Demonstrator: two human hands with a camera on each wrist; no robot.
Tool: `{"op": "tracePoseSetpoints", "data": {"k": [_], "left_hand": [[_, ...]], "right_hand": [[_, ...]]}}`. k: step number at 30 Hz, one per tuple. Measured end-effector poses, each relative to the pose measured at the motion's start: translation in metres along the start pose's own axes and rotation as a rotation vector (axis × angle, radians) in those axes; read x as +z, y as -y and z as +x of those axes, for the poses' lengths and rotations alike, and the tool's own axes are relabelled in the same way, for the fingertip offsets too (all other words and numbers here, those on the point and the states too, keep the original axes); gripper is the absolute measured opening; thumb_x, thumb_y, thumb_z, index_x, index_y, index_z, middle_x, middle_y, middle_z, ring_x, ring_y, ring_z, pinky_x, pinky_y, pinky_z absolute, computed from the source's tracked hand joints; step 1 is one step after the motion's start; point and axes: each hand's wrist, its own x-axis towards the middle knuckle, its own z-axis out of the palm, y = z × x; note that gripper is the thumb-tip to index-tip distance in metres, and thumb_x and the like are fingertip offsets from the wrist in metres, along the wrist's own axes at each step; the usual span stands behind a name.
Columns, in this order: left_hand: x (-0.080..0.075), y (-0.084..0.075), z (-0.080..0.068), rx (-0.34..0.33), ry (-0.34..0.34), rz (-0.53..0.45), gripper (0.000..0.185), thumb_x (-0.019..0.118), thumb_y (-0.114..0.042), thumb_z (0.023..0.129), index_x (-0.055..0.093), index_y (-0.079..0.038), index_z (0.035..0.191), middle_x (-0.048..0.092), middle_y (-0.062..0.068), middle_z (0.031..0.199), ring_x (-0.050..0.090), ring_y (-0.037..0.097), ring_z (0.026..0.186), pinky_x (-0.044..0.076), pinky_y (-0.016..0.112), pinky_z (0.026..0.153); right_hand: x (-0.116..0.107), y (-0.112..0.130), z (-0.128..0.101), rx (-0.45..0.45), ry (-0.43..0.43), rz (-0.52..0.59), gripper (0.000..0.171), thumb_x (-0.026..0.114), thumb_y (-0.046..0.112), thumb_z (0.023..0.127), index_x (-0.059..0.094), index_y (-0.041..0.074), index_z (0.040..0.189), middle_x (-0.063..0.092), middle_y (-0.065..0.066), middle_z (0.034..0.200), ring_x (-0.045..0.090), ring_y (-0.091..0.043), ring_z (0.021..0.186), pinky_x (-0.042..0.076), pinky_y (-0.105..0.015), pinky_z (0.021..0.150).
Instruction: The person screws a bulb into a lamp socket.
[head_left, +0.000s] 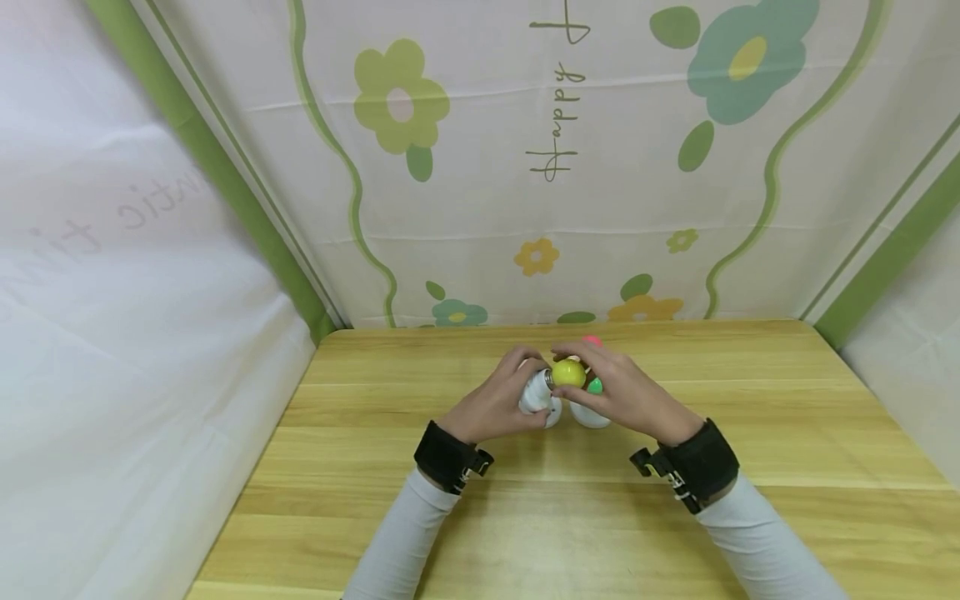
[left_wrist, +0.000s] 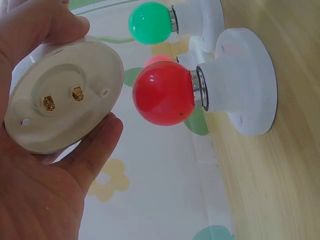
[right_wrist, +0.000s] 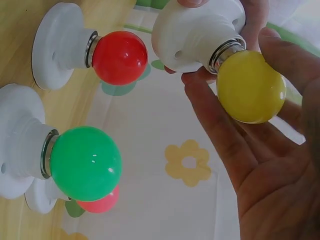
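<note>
Above the table, my left hand (head_left: pixel 498 400) grips a white lamp socket (head_left: pixel 533 395) by its round base. That base shows its underside, with two brass screws, in the left wrist view. My right hand (head_left: pixel 624 390) holds a yellow light bulb (right_wrist: pixel 251 87) between the thumb and fingers. The metal neck of the bulb sits in the mouth of the socket, part of its thread still showing. In the head view the socket tilts so that the bulb points to the right.
Under and beyond my hands, a red bulb (left_wrist: pixel 163 93), a green bulb (right_wrist: pixel 86 163) and a pink bulb (right_wrist: pixel 102 202) stand in white sockets on the wooden table (head_left: pixel 525 533). A flowered white cloth (head_left: pixel 480 200) hangs behind the table's far edge.
</note>
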Motion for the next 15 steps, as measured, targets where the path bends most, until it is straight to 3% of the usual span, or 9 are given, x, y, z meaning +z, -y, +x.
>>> {"op": "tracePoseSetpoints", "data": {"k": [5,15], "left_hand": [[0.0001,0.0007,0.0002,-0.005,-0.004,-0.002,0.053,0.082,-0.018,0.09,0.059,-0.006,0.136,0.047,0.01,0.141,0.053,0.019,0.12,0.055,0.026,0.094],[-0.0008,0.0006,0.0,-0.017,-0.005,-0.022,0.052,0.083,-0.016,0.09,0.059,-0.006,0.134,0.047,0.01,0.141,0.052,0.019,0.12,0.055,0.027,0.095]], "right_hand": [[0.0014,-0.0023,0.0003,-0.083,-0.029,0.004,0.049,0.088,0.016,0.087,0.066,0.006,0.13,0.07,-0.004,0.124,0.07,-0.015,0.104,0.062,-0.034,0.083],[-0.0009,0.0009,0.0002,-0.085,-0.006,-0.006,0.055,0.089,0.006,0.085,0.064,0.002,0.133,0.069,-0.009,0.129,0.07,-0.022,0.113,0.063,-0.041,0.091]]}}
